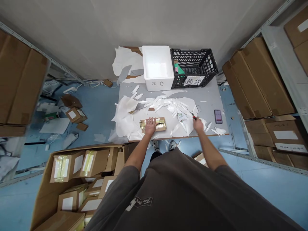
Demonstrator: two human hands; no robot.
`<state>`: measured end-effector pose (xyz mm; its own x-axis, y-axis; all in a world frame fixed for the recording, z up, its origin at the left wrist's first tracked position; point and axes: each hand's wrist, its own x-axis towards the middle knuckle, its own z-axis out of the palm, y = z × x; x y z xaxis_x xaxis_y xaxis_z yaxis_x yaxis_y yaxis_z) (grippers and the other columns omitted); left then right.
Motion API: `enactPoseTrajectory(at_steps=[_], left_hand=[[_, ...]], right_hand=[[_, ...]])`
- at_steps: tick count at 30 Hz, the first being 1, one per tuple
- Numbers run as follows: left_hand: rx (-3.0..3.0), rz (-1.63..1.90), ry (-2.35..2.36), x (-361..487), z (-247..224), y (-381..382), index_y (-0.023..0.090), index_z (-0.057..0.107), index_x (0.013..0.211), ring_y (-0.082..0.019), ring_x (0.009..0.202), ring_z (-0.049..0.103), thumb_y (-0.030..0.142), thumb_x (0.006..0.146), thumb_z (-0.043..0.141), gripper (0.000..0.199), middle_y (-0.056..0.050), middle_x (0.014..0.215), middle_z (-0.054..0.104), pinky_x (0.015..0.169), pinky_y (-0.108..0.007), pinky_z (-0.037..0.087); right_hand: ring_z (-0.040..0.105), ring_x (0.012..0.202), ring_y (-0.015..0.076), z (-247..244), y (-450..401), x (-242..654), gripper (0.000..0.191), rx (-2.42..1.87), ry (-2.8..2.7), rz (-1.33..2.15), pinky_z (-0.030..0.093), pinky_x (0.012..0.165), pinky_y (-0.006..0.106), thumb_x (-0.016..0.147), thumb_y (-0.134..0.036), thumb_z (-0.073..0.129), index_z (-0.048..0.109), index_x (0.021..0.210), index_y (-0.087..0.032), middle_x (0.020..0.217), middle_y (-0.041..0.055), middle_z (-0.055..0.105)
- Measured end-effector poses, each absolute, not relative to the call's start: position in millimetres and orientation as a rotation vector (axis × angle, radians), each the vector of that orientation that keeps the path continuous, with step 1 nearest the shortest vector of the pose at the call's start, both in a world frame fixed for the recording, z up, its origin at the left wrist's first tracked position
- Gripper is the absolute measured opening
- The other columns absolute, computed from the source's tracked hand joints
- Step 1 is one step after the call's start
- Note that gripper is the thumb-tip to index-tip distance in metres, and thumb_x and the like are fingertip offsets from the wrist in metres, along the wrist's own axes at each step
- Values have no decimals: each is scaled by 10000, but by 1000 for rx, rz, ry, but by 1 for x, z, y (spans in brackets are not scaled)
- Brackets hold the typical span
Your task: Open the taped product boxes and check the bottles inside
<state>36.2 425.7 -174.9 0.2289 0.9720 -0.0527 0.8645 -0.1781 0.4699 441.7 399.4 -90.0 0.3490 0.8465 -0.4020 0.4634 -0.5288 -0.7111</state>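
A small cardboard box (160, 124) wrapped in shiny yellowish tape lies near the front edge of the table. My left hand (150, 126) rests on top of it with fingers stretched out flat. To the right, my right hand (197, 124) is closed around a small red-and-black utility knife (194, 117), held above the paper scraps; its blade is too small to make out. Just left of the knife, a white card with a green mark (181, 116) lies among torn white strips (166, 103). No paper is seen in either hand.
A white foam box (158, 84) and a black plastic crate (192, 64) stand at the table's back. A phone (218, 116) lies at the right edge. A large carton (43, 192) of taped boxes stands at lower left. Shelves with cartons (260, 80) flank both sides.
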Motion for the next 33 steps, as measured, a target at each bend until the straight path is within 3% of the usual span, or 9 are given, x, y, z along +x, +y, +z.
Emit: enactPoseTrajectory(at_steps=[3,7,11,16,19,22,28,30,33], left_hand=[[2076,361,1728,36,-175,430,110,617,1549,-355,1617,447,357,1116,528,507,-245,1621,589,1378,-605,222],[2073,377,1753,38,-177,435,115,639,1535,-393,1618,438,418,1114,496,538,-250,1625,584,1357,-662,239],[2070,398,1790,39,-181,430,143,647,1531,-404,1599,462,446,1108,493,543,-224,1607,612,1342,-678,266],[2051,369,1878,40,-186,423,129,619,1561,-407,1610,441,500,1125,454,596,-232,1628,587,1357,-663,244],[2039,342,1896,41,-186,422,137,599,1578,-406,1620,422,512,1130,441,604,-229,1644,570,1359,-666,240],[2020,317,1923,45,-184,421,139,586,1584,-399,1625,411,500,1132,445,595,-230,1650,561,1365,-654,236],[1948,306,2008,70,-172,418,142,582,1573,-387,1602,439,464,1130,473,558,-226,1641,570,1371,-613,251],[1912,295,2009,79,-167,415,133,567,1584,-398,1596,446,449,1121,507,564,-245,1650,553,1371,-616,238],[1852,264,2014,83,-161,407,106,535,1608,-440,1600,433,424,1102,554,598,-283,1673,509,1354,-649,231]], right_hand=[[718,1089,372,-92,385,487,145,-2245,-969,942,554,942,539,1014,-355,731,732,1081,-226,1009,155,769],[740,827,312,-128,367,472,266,-2059,-721,1213,561,742,440,975,-522,696,609,1042,-280,775,56,740],[708,920,268,-177,372,451,282,-2056,-703,1244,541,862,413,1035,-548,531,537,955,-278,897,87,777],[619,1099,314,-217,400,476,323,-2304,-944,1052,472,1034,434,1020,-535,500,646,935,-260,1018,111,741],[570,1212,357,-221,410,490,375,-2380,-1011,982,445,1093,472,1030,-507,500,717,1132,-218,1165,150,721],[545,1269,342,-209,409,477,509,-2355,-1081,947,433,1127,470,1069,-457,463,625,1430,-137,1361,171,655],[690,1050,258,-178,385,341,837,-1951,-1127,1547,614,941,402,935,-597,742,452,1638,-248,1474,129,616],[731,1008,261,-175,382,288,939,-1893,-883,1788,665,800,401,926,-647,726,320,1702,-308,1527,142,590],[753,1082,283,-172,396,232,879,-1903,-787,1760,681,736,387,986,-581,633,247,1719,-286,1548,166,590]])
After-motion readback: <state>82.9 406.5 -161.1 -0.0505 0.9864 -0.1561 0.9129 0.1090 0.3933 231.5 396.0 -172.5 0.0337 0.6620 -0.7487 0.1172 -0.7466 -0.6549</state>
